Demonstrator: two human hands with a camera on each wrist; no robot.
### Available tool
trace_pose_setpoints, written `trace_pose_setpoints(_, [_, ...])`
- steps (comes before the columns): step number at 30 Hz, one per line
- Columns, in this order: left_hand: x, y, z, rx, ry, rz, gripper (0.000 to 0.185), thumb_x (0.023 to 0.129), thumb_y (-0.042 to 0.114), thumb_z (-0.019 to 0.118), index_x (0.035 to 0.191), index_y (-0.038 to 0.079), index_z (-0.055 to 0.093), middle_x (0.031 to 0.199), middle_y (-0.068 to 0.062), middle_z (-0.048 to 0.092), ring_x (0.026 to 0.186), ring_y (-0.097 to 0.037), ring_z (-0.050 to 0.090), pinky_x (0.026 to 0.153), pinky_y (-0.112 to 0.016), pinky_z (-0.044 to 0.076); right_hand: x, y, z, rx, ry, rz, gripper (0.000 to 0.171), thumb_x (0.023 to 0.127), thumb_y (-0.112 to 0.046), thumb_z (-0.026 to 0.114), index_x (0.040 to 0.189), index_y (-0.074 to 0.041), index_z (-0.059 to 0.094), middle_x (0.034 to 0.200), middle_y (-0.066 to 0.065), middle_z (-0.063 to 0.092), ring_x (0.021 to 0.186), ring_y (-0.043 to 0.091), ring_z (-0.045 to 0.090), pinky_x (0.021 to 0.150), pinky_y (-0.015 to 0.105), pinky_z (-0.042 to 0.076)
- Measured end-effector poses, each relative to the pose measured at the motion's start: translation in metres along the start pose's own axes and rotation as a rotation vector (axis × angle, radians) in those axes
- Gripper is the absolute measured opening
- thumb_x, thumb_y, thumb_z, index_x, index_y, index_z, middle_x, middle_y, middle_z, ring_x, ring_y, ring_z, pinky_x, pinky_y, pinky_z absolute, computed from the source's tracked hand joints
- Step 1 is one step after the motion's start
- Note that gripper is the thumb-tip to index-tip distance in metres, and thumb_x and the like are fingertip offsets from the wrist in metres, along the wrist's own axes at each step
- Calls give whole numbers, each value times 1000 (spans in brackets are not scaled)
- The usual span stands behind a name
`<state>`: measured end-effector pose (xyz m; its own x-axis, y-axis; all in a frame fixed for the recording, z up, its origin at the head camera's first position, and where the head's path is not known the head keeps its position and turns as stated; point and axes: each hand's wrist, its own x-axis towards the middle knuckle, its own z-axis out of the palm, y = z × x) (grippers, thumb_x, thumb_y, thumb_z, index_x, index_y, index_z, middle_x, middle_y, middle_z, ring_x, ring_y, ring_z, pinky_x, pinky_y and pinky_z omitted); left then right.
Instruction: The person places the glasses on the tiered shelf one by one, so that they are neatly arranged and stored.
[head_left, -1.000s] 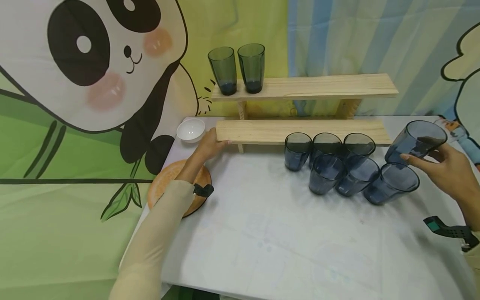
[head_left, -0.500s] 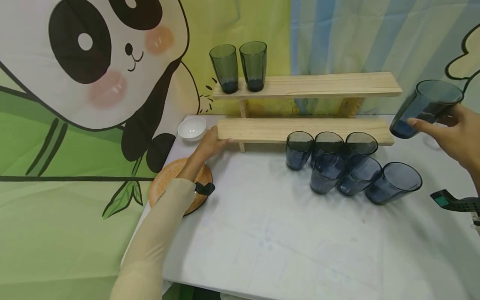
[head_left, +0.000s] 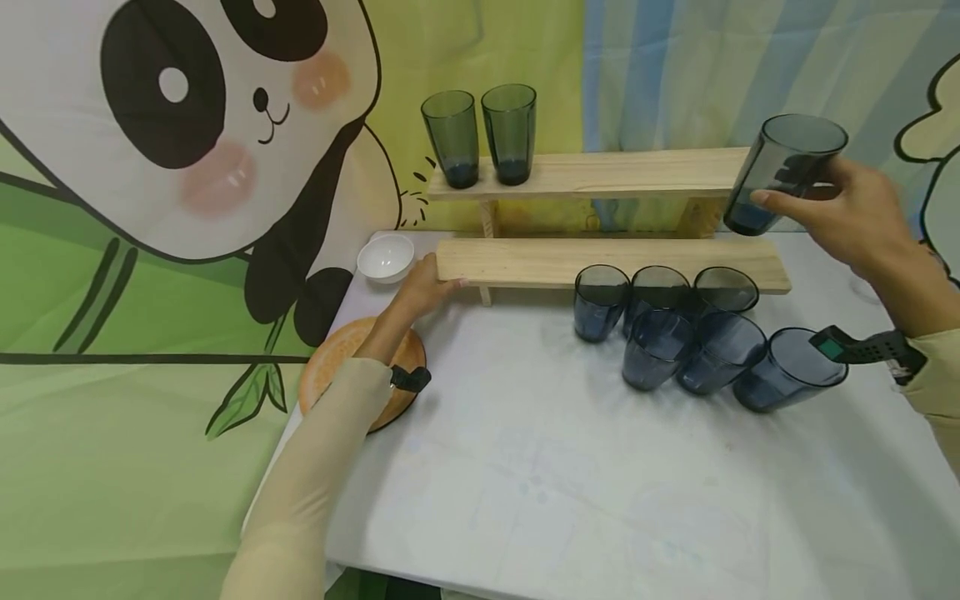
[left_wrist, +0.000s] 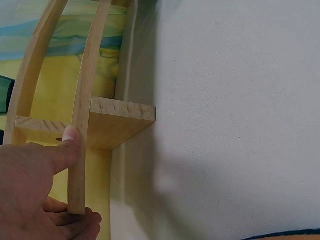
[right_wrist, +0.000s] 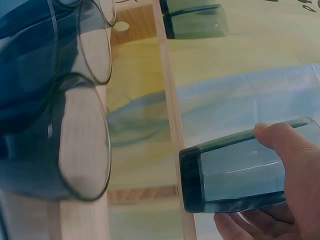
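My right hand [head_left: 840, 208] grips a dark blue-grey glass [head_left: 780, 171] in the air, at the right end of the upper board [head_left: 630, 172] of a two-step wooden shelf. The held glass [right_wrist: 240, 172] also fills the right wrist view, fingers curled round it. My left hand [head_left: 423, 287] grips the left end of the lower board [head_left: 525, 260]; in the left wrist view the thumb [left_wrist: 65, 145] lies on the board's edge [left_wrist: 82, 125] with fingers curled beneath. Two glasses [head_left: 480, 137] stand at the upper board's left end. Several more glasses [head_left: 675, 333] cluster on the table.
A white cloth covers the table [head_left: 562, 483]. A small white bowl [head_left: 385, 257] and an orange round plate [head_left: 330, 367] sit at the left, by my left forearm. A panda backdrop hangs behind and to the left.
My right hand has lifted the glass from beside the cluster, up and leftward to the upper board's right end. The left hand has stayed on the lower board.
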<state>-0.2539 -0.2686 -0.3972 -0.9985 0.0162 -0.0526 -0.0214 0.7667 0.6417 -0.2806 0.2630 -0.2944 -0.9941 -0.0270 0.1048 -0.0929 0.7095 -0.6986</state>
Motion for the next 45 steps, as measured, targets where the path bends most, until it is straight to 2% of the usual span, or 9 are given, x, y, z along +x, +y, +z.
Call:
trace_pose_setpoints(5, [0,1,0,-8,5,18,75,94,28,73,149,-6,34,141,-26,48,129,-34,48,109,-44,36,15,-14,6,24,-46,-2,69,90,-58,66,142,-15,49,157,15,36,139,41,36,106,65,30])
trace_pose_setpoints(7, [0,1,0,-10,6,21,75,94,27,73,149,-6,34,141,-26,48,128,-34,49,109,-44,36,20,-20,8,36,-56,-10,72,89,-59,66,144,-16,49,157,12,36,140,39,35,107,64,30])
trace_pose_setpoints(12, [-1,0,1,-14,10,16,74,94,27,73,148,-6,35,141,-25,49,128,-34,49,109,-44,36,32,-37,18,84,-91,-31,84,89,-59,65,153,-10,39,158,13,33,142,37,33,109,62,28])
trace_pose_setpoints(15, [-1,0,1,-20,10,13,74,94,27,73,148,-5,35,141,-24,49,128,-33,48,109,-44,36,38,-50,25,129,-106,-48,85,90,-58,66,154,-8,37,158,15,33,142,37,32,111,61,27])
trace_pose_setpoints(22, [-4,0,0,-25,13,21,74,94,27,73,148,-6,35,139,-25,50,126,-34,50,107,-44,37,55,-81,45,171,-121,-81,82,89,-57,68,150,-9,43,153,14,41,140,36,38,112,56,30])
trace_pose_setpoints(30, [-2,0,1,-26,14,23,73,94,27,73,147,-7,35,140,-26,49,128,-34,49,109,-43,36,71,-107,66,153,-128,-88,82,87,-61,67,146,-8,47,152,13,42,138,33,41,108,52,36])
trace_pose_setpoints(37, [-1,1,1,-26,18,14,74,95,28,72,147,-7,34,139,-26,49,125,-34,50,107,-43,38,85,-125,80,209,-119,-67,80,87,-60,68,144,-7,48,150,12,43,136,28,40,109,46,34])
trace_pose_setpoints(45, [-1,0,2,-14,16,31,73,94,26,73,148,-6,35,141,-26,48,128,-34,49,109,-43,36,95,-139,97,240,-122,-26,82,85,-60,70,147,-12,47,149,7,45,134,25,41,110,42,35])
